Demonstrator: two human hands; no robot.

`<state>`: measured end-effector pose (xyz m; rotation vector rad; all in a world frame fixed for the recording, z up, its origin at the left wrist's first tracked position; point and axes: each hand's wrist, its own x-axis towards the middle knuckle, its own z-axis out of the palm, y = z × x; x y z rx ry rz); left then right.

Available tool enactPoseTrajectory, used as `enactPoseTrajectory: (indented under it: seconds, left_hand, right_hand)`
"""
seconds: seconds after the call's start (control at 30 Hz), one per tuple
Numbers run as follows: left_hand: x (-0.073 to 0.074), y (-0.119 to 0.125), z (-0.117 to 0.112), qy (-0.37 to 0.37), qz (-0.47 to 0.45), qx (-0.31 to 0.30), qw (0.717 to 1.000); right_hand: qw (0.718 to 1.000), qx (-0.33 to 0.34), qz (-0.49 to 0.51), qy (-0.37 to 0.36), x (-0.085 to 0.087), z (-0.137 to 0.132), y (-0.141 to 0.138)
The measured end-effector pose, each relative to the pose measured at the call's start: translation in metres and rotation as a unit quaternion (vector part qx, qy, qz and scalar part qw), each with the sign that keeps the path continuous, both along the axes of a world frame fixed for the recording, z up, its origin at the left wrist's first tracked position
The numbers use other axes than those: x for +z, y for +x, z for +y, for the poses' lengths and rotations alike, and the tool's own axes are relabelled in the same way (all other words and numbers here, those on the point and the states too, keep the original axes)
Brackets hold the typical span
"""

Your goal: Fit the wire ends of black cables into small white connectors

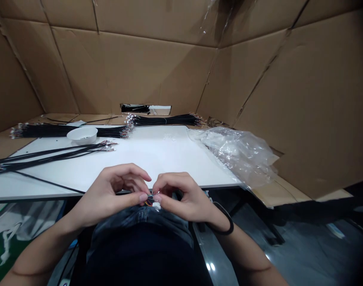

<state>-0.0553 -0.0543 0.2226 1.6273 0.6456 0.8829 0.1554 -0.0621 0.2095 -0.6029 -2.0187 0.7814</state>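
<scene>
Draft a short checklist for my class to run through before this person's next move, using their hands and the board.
1. Left hand and right hand meet at the white connector: ok.
2. Wires seated in the connector: cannot tell, fingers hide it.
3. Wire colour order: cannot tell, too small.
4. Loose black cables lie apart from the hands: ok.
5. White bowl stands upright on the white board: ok.
</scene>
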Motion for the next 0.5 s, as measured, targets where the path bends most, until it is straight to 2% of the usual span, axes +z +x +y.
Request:
enactPoseTrajectory:
  seconds: [0.2, 0.5]
  left_hand:
    - [-0.0003, 0.0021, -0.0007, -0.018, -0.012, -0.007, 1.0]
    - [0.0014, 0.003, 0.0047, -0.053, -0.043, -0.011, 0.998]
  right_hand:
    - [1.0, 0.003, 0.005, 0.008, -0.0021, 0.0012, -0.0013]
    - [0.996, -0.026, 0.039, 0.077, -0.0046, 0.0024, -0.0025]
